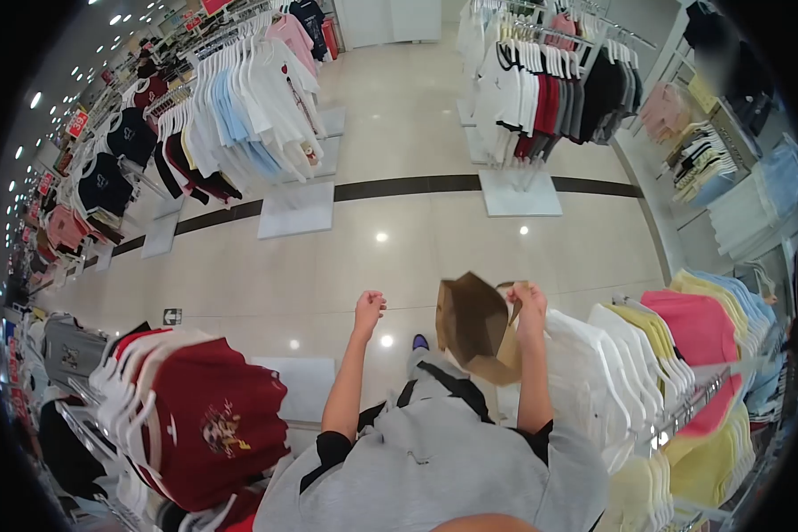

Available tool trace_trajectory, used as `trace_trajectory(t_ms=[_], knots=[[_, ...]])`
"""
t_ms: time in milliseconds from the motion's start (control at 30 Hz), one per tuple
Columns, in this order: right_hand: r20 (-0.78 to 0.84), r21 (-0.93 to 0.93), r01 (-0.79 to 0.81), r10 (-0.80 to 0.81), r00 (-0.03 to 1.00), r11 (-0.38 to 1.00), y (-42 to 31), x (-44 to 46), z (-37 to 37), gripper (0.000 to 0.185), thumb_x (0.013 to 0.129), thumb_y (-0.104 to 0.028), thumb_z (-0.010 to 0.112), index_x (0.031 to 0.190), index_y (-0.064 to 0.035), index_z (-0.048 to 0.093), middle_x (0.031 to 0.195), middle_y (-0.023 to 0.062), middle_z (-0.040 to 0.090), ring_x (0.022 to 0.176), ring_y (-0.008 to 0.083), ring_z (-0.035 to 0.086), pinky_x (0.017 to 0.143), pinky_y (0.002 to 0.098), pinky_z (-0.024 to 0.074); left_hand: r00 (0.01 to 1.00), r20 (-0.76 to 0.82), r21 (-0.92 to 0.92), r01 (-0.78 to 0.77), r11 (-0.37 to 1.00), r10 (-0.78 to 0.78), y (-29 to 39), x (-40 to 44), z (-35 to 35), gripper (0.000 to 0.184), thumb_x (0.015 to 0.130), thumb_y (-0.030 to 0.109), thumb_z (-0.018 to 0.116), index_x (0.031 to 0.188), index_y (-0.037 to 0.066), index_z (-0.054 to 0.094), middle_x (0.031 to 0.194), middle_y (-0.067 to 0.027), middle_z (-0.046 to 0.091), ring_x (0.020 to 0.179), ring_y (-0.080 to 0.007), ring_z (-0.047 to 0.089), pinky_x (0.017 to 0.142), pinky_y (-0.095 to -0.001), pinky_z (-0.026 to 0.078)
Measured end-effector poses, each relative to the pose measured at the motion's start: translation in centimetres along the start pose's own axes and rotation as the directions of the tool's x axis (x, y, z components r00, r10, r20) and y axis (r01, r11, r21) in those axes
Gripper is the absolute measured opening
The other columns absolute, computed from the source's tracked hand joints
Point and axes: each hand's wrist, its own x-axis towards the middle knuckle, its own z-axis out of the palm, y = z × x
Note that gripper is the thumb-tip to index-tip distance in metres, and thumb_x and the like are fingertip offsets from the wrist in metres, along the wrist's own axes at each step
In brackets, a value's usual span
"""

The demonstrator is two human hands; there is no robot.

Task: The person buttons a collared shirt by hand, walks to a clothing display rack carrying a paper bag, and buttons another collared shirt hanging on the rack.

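Observation:
A brown paper bag [474, 319] hangs open-mouthed from my right hand [529, 304], whose fingers are closed around its handle. Raised in front of my body, my left hand [370, 310] has its fingers curled in. Whether anything small sits inside those fingers is hidden. The bag's inside looks dark and I cannot make out any contents. Just right of my right arm hang white garments [585, 363] on a rack. Dark red shirts [217, 417] on white hangers are to the left of my left arm.
Clothes racks [262, 97] line the left side ahead, with another rack [550, 80] at the upper right. Their white bases [520, 192] stand on the tiled floor [399, 257]. Pink and yellow garments [690, 326] hang close on the right. A wall display [709, 142] runs along the far right.

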Motion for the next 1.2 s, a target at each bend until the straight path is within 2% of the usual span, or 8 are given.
trace_trajectory(t_ms=[200,333,467,667,867,933,967,1200], knots=[[-0.04,-0.129,0.125,-0.131,0.991,0.984,-0.6,13.5,7.7,0.014,0.088,-0.008,0.063,0.096,-0.0017,0.054,0.078,0.0036,0.059,0.066,0.0103,0.058,0.066,0.0228,0.0473,0.977,-0.185,-0.09,0.088,0.992,-0.103,-9.4,5.3,-10.9,0.017,0.091,0.024,0.054,0.097,0.007,0.057,0.079,-0.0036,0.06,0.066,-0.0106,0.055,0.054,-0.0258,0.045],[-0.111,-0.43,0.176,-0.245,0.963,0.886,-2.8,21.3,11.9,0.015,0.085,-0.007,0.062,0.093,-0.0008,0.052,0.069,0.0008,0.054,0.062,0.0076,0.052,0.056,0.0241,0.0429,0.734,-0.382,-0.154,0.548,0.822,-0.561,-20.7,-2.1,-16.4,0.019,0.087,0.018,0.052,0.07,0.011,0.056,0.063,-0.0039,0.054,0.054,-0.0163,0.051,0.05,-0.0315,0.042],[-0.087,-0.653,0.295,-0.457,0.885,0.697,-2.5,31.3,14.3,0.013,0.083,-0.006,0.061,0.083,-0.0029,0.049,0.064,-0.0015,0.044,0.061,0.0069,0.043,0.055,0.0251,0.0383,0.64,-0.396,0.303,0.768,0.564,-0.658,-22.4,-4.5,-16.4,0.017,0.086,0.021,0.053,0.074,0.011,0.059,0.069,-0.0056,0.057,0.062,-0.0202,0.054,0.057,-0.0354,0.044],[0.083,-0.785,0.463,-0.67,0.738,0.412,-3.6,47.1,21.6,0.019,0.081,-0.01,0.064,0.077,-0.0019,0.048,0.061,-0.0001,0.042,0.059,0.0092,0.04,0.053,0.0288,0.0373,0.839,-0.234,0.799,0.453,0.395,-0.491,-19.7,8.9,-18.7,0.019,0.084,0.026,0.054,0.079,0.01,0.063,0.077,-0.0081,0.062,0.074,-0.0261,0.059,0.069,-0.0412,0.047],[-0.09,-0.772,0.338,-0.618,0.781,0.538,-8.5,58.8,28.7,0.024,0.08,-0.014,0.068,0.077,-0.0004,0.049,0.061,0.0009,0.043,0.058,0.0084,0.041,0.053,0.0276,0.0374,0.945,0.238,0.971,-0.231,0.057,-0.226,-9.2,45.1,-22.9,0.023,0.082,0.029,0.057,0.081,0.008,0.066,0.081,-0.012,0.065,0.081,-0.0334,0.062,0.078,-0.0479,0.048],[-0.053,-0.842,0.329,-0.673,0.738,0.427,-10.5,61.2,30.1,0.023,0.081,-0.016,0.068,0.079,-0.0004,0.051,0.064,0.0026,0.051,0.056,0.0097,0.045,0.052,0.0277,0.0391,0.948,0.181,0.793,-0.298,0.531,0.262,-6.2,61.4,-21.7,0.022,0.085,0.022,0.053,0.072,0.007,0.06,0.069,-0.0111,0.061,0.066,-0.028,0.06,0.059,-0.0444,0.047],[-0.055,-0.85,0.312,-0.66,0.749,0.425,-11.5,62.5,30.3,0.023,0.082,-0.017,0.068,0.08,-0.0001,0.052,0.065,0.0045,0.054,0.056,0.0108,0.047,0.053,0.0287,0.0408,0.987,-0.023,0.205,0.159,0.966,-0.158,5.9,63.8,-18.4,0.026,0.09,0.022,0.048,0.071,0.007,0.057,0.06,-0.0058,0.055,0.054,-0.0187,0.054,0.048,-0.0351,0.042],[-0.109,-0.702,0.439,-0.693,0.713,0.561,-17.2,74.2,29.2,0.02,0.089,-0.016,0.064,0.083,-0.0011,0.052,0.067,0.0021,0.058,0.05,0.0058,0.048,0.044,0.0238,0.037,0.992,0.054,-0.05,-0.108,0.993,0.111,35.8,83.1,-7.0,0.018,0.095,0.024,0.051,0.101,0.008,0.054,0.087,-0.0031,0.061,0.075,-0.0106,0.058,0.06,-0.0249,0.047]])
